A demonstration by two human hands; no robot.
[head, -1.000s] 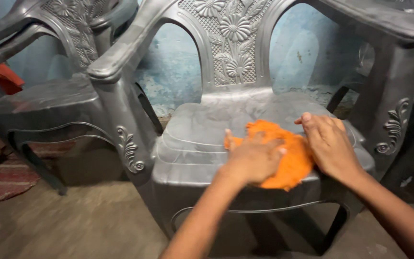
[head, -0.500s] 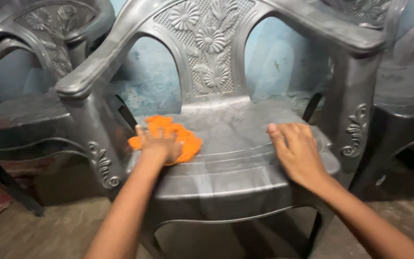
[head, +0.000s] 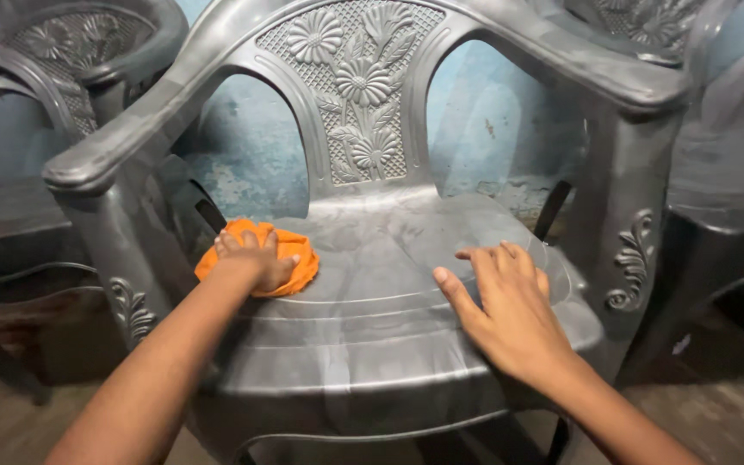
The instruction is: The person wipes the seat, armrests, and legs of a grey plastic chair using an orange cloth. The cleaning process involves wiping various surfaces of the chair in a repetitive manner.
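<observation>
Since a second ago the orange cloth (head: 260, 257) slid from seat's 3 o'clock side to its 9 o'clock corner | left hand (head: 256, 260) pressed on cloth, fingers curled over it | right hand (head: 510, 310) flat, spread, bracing grey plastic chair (head: 372, 344) seat | seat looks streaky, mostly wiped; backrest, arms apparently untouched

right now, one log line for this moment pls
left hand: pressing orange cloth on seat's left side | right hand: flat on seat, right side | chair: grey plastic
</observation>
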